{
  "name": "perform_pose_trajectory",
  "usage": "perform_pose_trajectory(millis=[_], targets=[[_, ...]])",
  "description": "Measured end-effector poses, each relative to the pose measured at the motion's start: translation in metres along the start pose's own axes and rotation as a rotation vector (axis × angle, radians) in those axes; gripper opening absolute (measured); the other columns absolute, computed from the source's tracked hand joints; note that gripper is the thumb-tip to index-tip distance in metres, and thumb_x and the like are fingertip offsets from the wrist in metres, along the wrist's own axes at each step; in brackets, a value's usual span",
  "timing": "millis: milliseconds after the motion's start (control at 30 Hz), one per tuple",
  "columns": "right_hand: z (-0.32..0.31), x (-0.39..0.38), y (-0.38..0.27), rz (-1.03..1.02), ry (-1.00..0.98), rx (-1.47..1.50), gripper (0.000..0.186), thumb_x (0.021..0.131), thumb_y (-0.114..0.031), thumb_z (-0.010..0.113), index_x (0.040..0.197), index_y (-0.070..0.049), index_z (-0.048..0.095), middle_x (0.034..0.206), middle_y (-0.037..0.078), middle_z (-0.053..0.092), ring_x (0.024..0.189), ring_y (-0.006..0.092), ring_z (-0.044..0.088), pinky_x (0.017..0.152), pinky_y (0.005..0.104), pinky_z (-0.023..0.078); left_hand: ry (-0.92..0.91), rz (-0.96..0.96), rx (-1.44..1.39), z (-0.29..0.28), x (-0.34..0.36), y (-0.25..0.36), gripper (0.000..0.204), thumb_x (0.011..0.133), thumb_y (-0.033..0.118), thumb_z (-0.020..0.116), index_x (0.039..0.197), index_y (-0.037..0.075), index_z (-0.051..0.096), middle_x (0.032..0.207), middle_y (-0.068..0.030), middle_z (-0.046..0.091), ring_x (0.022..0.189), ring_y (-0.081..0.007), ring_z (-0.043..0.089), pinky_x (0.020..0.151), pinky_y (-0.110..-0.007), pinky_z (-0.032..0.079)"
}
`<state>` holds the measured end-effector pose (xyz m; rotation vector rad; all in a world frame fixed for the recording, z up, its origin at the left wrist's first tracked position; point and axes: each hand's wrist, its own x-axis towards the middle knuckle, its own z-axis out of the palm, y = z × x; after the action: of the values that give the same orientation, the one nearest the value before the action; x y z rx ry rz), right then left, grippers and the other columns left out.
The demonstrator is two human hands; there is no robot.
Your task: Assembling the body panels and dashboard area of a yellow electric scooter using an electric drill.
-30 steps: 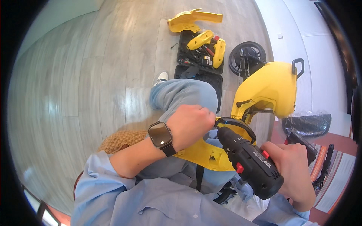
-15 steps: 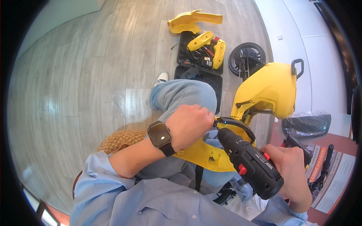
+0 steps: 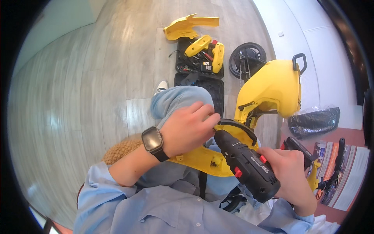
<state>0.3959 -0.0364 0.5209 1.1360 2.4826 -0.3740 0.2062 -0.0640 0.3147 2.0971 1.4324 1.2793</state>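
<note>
My right hand [image 3: 287,169] is wrapped around the handle of a black cordless drill [image 3: 249,167] with red buttons. The drill's chuck points away from me to the left, up against my left hand [image 3: 191,125]. The fingers of that hand are curled together at the drill's tip; what they pinch there is hidden. Beneath both hands, a curved yellow plastic shell [image 3: 204,160] lies across my lap. A black curved strip [image 3: 240,128] runs along its far part, just beyond the chuck.
Ahead on the floor lies an open black tool case [image 3: 199,90] with yellow covers [image 3: 218,57] and tools in it. Behind it is another yellow shell [image 3: 191,26]. To the right stand a large yellow body [image 3: 269,87], a black wheel [image 3: 247,60] and a plastic-wrapped black part [image 3: 314,121].
The drill and my right hand have shifted slightly left. My left hand has moved a little left and nearer to me, its fingers now looser. The whole view has shifted somewhat.
</note>
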Motion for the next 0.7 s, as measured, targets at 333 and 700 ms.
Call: perform_pose_trajectory(millis=[333, 700], targets=[[0.000, -0.020, 0.010, 0.029, 0.035, 0.012, 0.035, 0.066, -0.026, 0.073, 0.093, -0.004, 0.067, 0.065, 0.011, 0.063, 0.056, 0.0285, 0.062, 0.054, 0.0323, 0.047, -0.111, 0.170, 0.057, 0.007, 0.006, 0.001, 0.017, 0.072, 0.010, 0.071, 0.087, 0.008, 0.061, 0.095, -0.0023, 0.061, 0.089, -0.0191, 0.060, 0.071, -0.032, 0.051], [0.028, -0.071, 0.040, 0.183, 0.262, 0.265, 0.031, 0.067, -0.022, 0.076, 0.091, -0.003, 0.068, 0.066, 0.011, 0.064, 0.056, 0.0263, 0.062, 0.054, 0.0313, 0.048, -0.095, -0.008, -0.196, -0.025, 0.028, 0.005, 0.017, 0.074, 0.002, 0.072, 0.086, 0.007, 0.061, 0.095, -0.0046, 0.063, 0.086, -0.0251, 0.062, 0.073, -0.035, 0.052]])
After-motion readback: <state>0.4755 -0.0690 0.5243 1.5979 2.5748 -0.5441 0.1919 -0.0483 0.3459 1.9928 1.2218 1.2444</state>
